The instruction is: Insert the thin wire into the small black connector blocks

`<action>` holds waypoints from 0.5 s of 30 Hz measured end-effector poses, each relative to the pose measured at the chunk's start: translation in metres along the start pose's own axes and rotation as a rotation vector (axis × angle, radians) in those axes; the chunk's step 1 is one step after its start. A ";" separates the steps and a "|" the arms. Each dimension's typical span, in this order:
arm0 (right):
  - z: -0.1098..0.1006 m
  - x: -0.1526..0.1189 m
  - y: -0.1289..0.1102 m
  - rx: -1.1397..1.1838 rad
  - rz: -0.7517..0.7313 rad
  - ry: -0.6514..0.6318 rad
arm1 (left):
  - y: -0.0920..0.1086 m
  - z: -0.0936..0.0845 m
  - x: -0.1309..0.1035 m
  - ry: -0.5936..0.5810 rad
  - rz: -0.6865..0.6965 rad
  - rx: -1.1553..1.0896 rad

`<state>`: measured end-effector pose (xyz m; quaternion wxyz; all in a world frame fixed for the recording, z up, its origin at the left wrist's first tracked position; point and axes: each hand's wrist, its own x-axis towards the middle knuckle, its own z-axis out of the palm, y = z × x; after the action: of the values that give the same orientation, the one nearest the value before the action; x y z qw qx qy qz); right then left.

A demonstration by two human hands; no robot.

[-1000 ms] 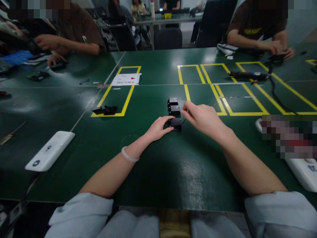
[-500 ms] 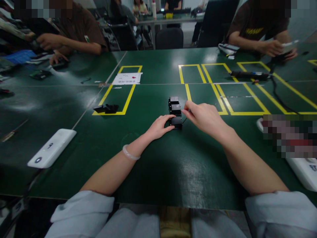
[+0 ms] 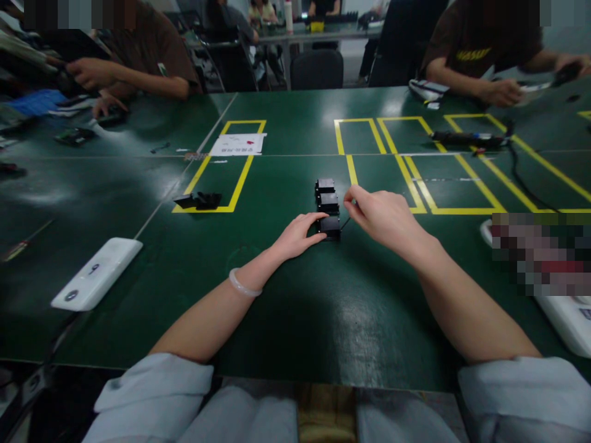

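— Where do the black blocks sit in relation to the hands?

— Three in a row on a green table (image 3: 295,335), between a worker's two hands. The left hand (image 3: 295,237) reaches the nearest block (image 3: 330,227) from its left, thumb at the near edge and a finger at the far edge, gripping it between them. The middle block (image 3: 328,202) and the far block (image 3: 325,184) stand just beyond the fingertips.

— And the right hand (image 3: 383,215)?

— Raised just to the right of the row, thumb and forefinger pinching a thin dark rod (image 3: 345,223) that slants down to the right side of the nearest block.

— Any writing legible?

— A white case (image 3: 99,274) at left bears a single numeral, 9 or 6 depending on which way up it is. A paper sheet (image 3: 237,144) carries upside-down characters and a red mark. Yellow lettering (image 3: 473,54) crosses a co-worker's brown shirt, too blurred to read surely.

— What is obscured?

— The rod's upper end, behind the fingers; whether its tip touches the block cannot be told. A white object (image 3: 561,320) at right is partly pixelated and cut off by the frame edge.
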<state>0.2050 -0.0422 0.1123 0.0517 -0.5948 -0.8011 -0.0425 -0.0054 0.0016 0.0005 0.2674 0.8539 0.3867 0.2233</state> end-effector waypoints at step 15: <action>0.002 -0.002 -0.001 0.028 -0.036 0.045 | 0.002 -0.002 0.000 -0.005 -0.008 -0.009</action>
<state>0.2049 -0.0441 0.1099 0.0772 -0.5784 -0.8108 -0.0458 -0.0052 0.0009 0.0034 0.2732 0.8517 0.3883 0.2217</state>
